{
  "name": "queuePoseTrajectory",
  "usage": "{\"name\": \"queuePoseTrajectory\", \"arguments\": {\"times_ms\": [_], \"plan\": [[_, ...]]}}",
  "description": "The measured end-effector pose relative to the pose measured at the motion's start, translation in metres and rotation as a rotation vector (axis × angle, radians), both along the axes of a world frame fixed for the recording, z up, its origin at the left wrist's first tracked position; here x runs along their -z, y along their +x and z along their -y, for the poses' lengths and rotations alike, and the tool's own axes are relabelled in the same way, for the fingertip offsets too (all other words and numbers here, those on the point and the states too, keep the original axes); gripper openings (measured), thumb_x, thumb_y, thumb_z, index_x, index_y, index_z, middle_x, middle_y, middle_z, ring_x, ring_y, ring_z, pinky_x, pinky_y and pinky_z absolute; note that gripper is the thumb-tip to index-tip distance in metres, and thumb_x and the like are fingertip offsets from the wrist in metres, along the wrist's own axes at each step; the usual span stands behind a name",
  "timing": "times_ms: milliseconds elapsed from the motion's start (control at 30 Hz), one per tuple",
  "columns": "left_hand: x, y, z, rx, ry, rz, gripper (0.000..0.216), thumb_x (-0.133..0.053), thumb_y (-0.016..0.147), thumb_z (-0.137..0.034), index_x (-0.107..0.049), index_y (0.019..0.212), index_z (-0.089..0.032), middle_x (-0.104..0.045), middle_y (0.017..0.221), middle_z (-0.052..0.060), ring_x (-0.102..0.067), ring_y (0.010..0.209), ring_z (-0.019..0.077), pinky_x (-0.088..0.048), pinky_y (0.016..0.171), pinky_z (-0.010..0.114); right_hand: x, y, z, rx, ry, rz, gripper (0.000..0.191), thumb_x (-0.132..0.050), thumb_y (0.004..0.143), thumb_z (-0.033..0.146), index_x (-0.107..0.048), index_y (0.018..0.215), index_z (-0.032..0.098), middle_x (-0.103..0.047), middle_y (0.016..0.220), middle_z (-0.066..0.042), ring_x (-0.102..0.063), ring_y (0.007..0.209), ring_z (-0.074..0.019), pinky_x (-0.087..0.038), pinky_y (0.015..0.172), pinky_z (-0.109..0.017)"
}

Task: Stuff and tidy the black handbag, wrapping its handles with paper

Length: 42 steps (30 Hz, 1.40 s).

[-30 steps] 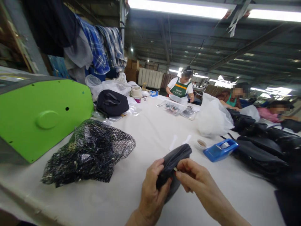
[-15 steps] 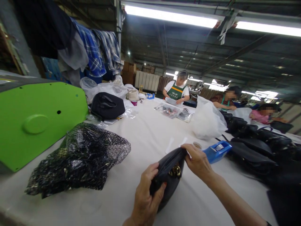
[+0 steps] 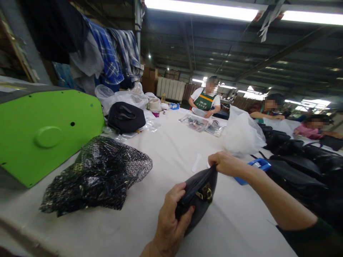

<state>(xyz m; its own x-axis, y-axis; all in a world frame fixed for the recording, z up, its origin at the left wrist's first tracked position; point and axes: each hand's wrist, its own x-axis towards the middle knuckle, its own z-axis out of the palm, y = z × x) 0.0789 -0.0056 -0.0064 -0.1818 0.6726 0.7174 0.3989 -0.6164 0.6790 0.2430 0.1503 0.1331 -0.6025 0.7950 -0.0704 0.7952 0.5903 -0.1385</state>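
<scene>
A small black bag [image 3: 199, 210] with gold-coloured metal hardware on its side is held up above the white table, its mouth partly parted. My left hand [image 3: 171, 217] grips the near end, thumb on one side and fingers at the opening. At the far upper corner, my right hand [image 3: 223, 164] pinches the edge of the bag. The inside of the bag is mostly dark and I cannot make out its contents. Just beyond my right hand lies a blue tape dispenser [image 3: 258, 164], partly covered by my forearm. A white strip [image 3: 197, 162] rests on the table behind the bag.
Crumpled black patterned plastic [image 3: 99, 175] lies left, beside a green machine panel [image 3: 50, 135]. A dark bag [image 3: 125, 117] sits behind it. Several black bags [image 3: 297, 171] line the right side near a white plastic bag [image 3: 243, 132]. A person in an apron [image 3: 205, 100] works across the white table [image 3: 158, 153].
My right hand has turned at the bag's far corner, its wrist now higher. The bag's hardware shows more clearly. The whole view has shifted slightly.
</scene>
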Motion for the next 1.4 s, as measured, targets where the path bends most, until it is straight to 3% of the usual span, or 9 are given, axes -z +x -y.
{"name": "queuePoseTrajectory", "arguments": {"times_ms": [267, 500, 733, 833, 900, 1000, 1100, 1200, 1400], "plan": [[0.0, 0.0, -0.001, -0.016, -0.016, 0.033, 0.032, -0.053, 0.086, -0.015, -0.046, 0.117, -0.02, -0.058, 0.119, 0.012, -0.055, 0.113, 0.021, -0.048, 0.096, 0.035, 0.002, 0.004, 0.003, 0.007, 0.011, 0.012, 0.029, -0.045, 0.056, -0.002, -0.063, 0.065, 0.019, -0.063, 0.061, 0.001, -0.057, 0.061, -0.0142, -0.037, 0.054, -0.021], [0.0, 0.002, -0.002, -0.026, -0.004, 0.033, 0.032, -0.052, 0.086, -0.015, -0.045, 0.117, -0.02, -0.057, 0.12, 0.012, -0.054, 0.114, 0.0201, -0.046, 0.098, 0.034, 0.025, 0.02, 0.024, -0.018, 0.198, -0.128, 0.03, -0.04, 0.064, 0.0, -0.059, 0.079, 0.018, -0.063, 0.077, -0.002, -0.058, 0.071, -0.0164, -0.042, 0.067, -0.027], [-0.001, 0.001, -0.001, -0.021, -0.027, 0.04, 0.032, -0.053, 0.086, -0.017, -0.045, 0.116, -0.021, -0.058, 0.119, 0.011, -0.055, 0.113, 0.0204, -0.047, 0.097, 0.035, 0.045, 0.031, 0.022, -0.059, 0.36, -0.238, 0.034, -0.04, 0.067, 0.003, -0.061, 0.089, 0.019, -0.065, 0.089, -0.006, -0.062, 0.076, -0.0187, -0.048, 0.071, -0.032], [-0.002, 0.001, -0.001, -0.017, -0.038, 0.052, 0.032, -0.053, 0.086, -0.016, -0.045, 0.116, -0.021, -0.058, 0.119, 0.011, -0.055, 0.112, 0.0204, -0.047, 0.097, 0.035, 0.043, 0.027, 0.042, -0.056, 0.539, -0.343, 0.037, -0.042, 0.073, 0.006, -0.059, 0.103, 0.017, -0.064, 0.105, -0.012, -0.06, 0.097, -0.0254, -0.047, 0.086, -0.043], [-0.003, 0.001, -0.001, -0.012, -0.021, 0.054, 0.032, -0.053, 0.085, -0.016, -0.046, 0.116, -0.02, -0.058, 0.119, 0.011, -0.055, 0.112, 0.0205, -0.048, 0.096, 0.035, 0.042, 0.019, 0.068, -0.103, 0.619, -0.467, 0.029, -0.045, 0.078, 0.01, -0.058, 0.103, 0.018, -0.065, 0.099, -0.011, -0.061, 0.095, -0.0251, -0.049, 0.084, -0.042], [-0.004, 0.002, -0.001, -0.004, -0.01, 0.07, 0.032, -0.054, 0.085, -0.016, -0.047, 0.116, -0.02, -0.059, 0.118, 0.012, -0.056, 0.111, 0.0215, -0.048, 0.096, 0.036, 0.05, 0.001, 0.109, -0.198, 0.428, -0.576, 0.017, -0.049, 0.084, 0.013, -0.056, 0.097, 0.02, -0.064, 0.084, -0.006, -0.063, 0.074, -0.0173, -0.054, 0.064, -0.028], [-0.004, 0.001, -0.001, -0.02, -0.037, 0.086, 0.031, -0.055, 0.085, -0.016, -0.048, 0.115, -0.02, -0.059, 0.118, 0.012, -0.057, 0.11, 0.022, -0.049, 0.095, 0.037, 0.065, -0.017, 0.131, -0.163, 0.437, -0.635, 0.025, -0.047, 0.087, 0.012, -0.051, 0.111, 0.017, -0.062, 0.094, -0.01, -0.064, 0.08, -0.0174, -0.056, 0.065, -0.026], [-0.003, 0.0, -0.002, -0.026, -0.066, 0.09, 0.031, -0.055, 0.085, -0.017, -0.047, 0.115, -0.02, -0.058, 0.119, 0.011, -0.057, 0.11, 0.0214, -0.049, 0.095, 0.036, 0.071, -0.025, 0.132, -0.11, 0.406, -0.712, 0.022, -0.042, 0.088, 0.011, -0.052, 0.107, 0.017, -0.06, 0.094, -0.009, -0.063, 0.085, -0.0171, -0.055, 0.071, -0.026], [-0.003, 0.001, -0.001, -0.008, -0.045, 0.074, 0.032, -0.054, 0.085, -0.016, -0.046, 0.116, -0.02, -0.058, 0.119, 0.012, -0.056, 0.111, 0.0218, -0.048, 0.095, 0.037, 0.056, -0.022, 0.125, 0.02, 0.022, -0.693, 0.009, -0.045, 0.085, 0.019, -0.053, 0.088, 0.02, -0.059, 0.075, -0.001, -0.058, 0.061, -0.0127, -0.049, 0.055, -0.023]]}}
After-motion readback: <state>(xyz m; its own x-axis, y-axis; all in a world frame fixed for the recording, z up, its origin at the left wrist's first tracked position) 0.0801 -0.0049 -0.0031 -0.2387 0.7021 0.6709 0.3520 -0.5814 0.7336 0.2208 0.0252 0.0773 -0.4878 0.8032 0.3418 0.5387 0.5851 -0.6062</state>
